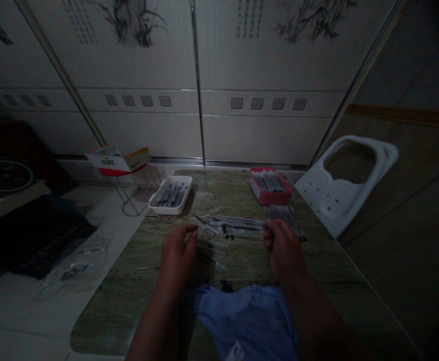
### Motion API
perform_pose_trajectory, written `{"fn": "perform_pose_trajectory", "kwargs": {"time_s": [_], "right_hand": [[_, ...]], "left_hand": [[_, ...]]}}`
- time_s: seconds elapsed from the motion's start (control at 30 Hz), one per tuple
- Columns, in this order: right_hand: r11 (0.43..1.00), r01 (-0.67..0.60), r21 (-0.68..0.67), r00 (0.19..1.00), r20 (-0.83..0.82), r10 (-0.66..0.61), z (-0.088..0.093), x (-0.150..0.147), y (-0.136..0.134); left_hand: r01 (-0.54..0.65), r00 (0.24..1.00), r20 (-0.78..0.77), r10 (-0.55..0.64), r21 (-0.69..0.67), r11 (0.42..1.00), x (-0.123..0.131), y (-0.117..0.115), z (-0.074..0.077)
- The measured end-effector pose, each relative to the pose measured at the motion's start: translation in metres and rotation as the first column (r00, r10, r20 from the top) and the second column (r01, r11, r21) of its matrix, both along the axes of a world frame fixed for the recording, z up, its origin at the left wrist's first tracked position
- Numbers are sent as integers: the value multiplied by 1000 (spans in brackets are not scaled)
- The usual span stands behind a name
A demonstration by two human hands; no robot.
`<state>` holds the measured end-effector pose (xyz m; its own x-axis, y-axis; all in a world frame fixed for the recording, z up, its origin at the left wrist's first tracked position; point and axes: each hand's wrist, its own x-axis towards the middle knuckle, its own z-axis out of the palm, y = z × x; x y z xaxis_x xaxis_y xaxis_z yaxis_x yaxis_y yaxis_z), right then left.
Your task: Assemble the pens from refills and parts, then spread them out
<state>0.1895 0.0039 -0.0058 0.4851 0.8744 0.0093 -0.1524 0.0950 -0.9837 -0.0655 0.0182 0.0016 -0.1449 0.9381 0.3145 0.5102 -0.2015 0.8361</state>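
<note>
My right hand (285,248) pinches the end of a slim clear pen (242,220), which points left over a loose pile of pen parts (214,229). My left hand (178,253) is closed, thumb against fingers, left of the pile; whatever sits in its fingertips is too dark to make out. Several clear pen pieces (217,245) and a dark-ended one (214,261) lie just right of the left hand. Beyond my right hand a row of pens (285,215) lies side by side. Small black bits, perhaps caps, (227,286) are near the cloth.
A white tray (152,204) with pens stands at the table's back left, a pink basket (277,198) full of pens at the back right. Blue cloth (249,316) covers the near edge. A white folding chair (340,200) leans right; an open carton (116,161) rests on a red stool.
</note>
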Motion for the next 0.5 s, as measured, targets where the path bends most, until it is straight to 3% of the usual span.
{"fn": "perform_pose_trajectory", "kwargs": {"time_s": [0.1, 0.23, 0.37, 0.5], "right_hand": [[1000, 4, -4, 1000, -25, -4, 2, 0, 0], [1000, 1, -20, 997, -80, -3, 7, -2, -2], [1000, -9, -21, 995, -97, 7, 9, -3, -2], [1000, 2, -20, 995, -96, -4, 8, -3, -3]], "left_hand": [[120, 965, -236, -111, 23, 992, 12, 0, -8], [136, 888, -435, -152, -69, 988, 26, -3, -17], [145, 825, -532, -193, -131, 981, 33, -5, -21], [104, 761, -621, -190, -172, 980, 37, -7, -15]]}}
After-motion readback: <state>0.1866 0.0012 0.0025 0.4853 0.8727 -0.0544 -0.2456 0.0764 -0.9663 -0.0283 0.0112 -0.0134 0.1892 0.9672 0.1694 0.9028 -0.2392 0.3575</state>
